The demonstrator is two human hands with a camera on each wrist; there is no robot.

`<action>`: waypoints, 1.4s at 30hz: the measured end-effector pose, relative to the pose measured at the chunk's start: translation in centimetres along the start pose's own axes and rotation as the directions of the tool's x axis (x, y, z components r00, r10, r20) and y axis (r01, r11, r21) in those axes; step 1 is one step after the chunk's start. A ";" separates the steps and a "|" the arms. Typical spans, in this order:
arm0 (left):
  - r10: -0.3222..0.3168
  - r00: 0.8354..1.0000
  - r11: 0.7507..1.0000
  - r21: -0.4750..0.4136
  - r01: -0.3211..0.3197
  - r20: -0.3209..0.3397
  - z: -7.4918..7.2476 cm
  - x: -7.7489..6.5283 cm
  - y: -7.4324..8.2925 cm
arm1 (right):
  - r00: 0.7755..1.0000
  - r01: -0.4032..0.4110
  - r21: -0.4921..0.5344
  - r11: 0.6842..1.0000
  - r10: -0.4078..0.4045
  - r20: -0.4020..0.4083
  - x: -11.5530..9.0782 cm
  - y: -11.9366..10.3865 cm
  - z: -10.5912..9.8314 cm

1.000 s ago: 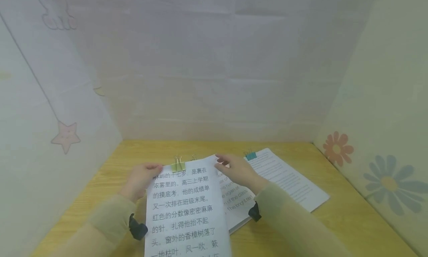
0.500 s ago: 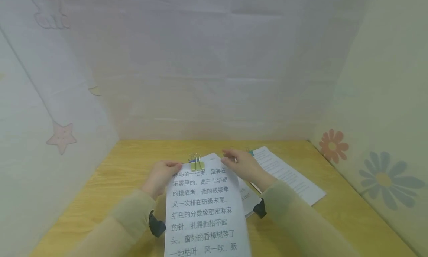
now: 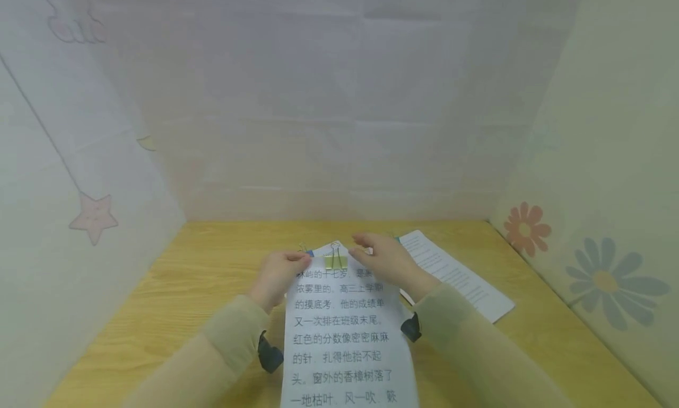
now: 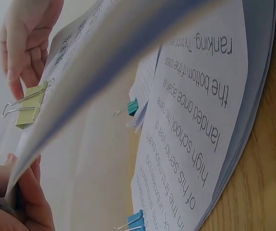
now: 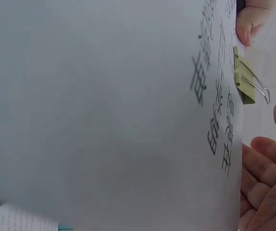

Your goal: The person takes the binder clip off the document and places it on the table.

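Note:
My left hand (image 3: 278,275) pinches the top left corner of a paper stack (image 3: 345,337) printed in large Chinese characters. A yellow binder clip (image 3: 336,262) grips the stack's top edge, its wire handles pointing up. At the top right corner is my right hand (image 3: 389,260); in the right wrist view its fingers (image 5: 265,166) reach behind the paper's edge, loosely bent, with the thumb apart from the sheets. Held up, the stack covers most of an English-printed stack (image 4: 191,120) on the table, which has a blue binder clip (image 4: 136,220).
Another printed stack (image 3: 456,275) lies slanted on the wooden table (image 3: 154,313) to the right, with a teal binder clip (image 4: 132,107) at its top. Patterned sheets form walls at the back and both sides.
The Chinese-printed stack and my left hand have moved right, now over the English-printed stack. My right hand has shifted slightly and sits closer to the yellow clip.

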State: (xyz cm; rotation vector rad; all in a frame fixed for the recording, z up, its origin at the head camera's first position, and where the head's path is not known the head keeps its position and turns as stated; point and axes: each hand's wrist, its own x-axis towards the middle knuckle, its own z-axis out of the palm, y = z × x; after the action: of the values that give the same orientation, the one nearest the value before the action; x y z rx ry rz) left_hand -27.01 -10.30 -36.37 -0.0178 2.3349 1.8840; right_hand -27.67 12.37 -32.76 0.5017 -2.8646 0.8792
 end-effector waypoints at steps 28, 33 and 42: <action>0.066 0.994 0.998 -0.027 -0.064 0.085 2.2 -0.8 0.3 | 0.925 -0.265 0.270 0.926 0.165 0.341 1.8 0.0 -0.7; 0.065 0.994 0.998 -0.031 -0.062 0.091 2.2 -0.7 0.1 | 0.925 -0.281 0.301 0.911 0.174 0.338 1.8 0.0 -0.6; 0.063 0.996 0.998 -0.003 -0.063 0.069 2.1 -0.6 0.0 | 0.931 -0.282 0.346 0.895 0.169 0.323 1.5 -0.3 -0.5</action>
State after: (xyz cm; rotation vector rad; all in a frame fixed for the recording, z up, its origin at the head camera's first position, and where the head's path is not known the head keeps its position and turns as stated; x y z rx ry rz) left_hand -26.21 -8.31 -36.78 0.1207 2.3148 1.8825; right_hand -28.99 11.95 -31.91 0.3496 -3.0559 1.5561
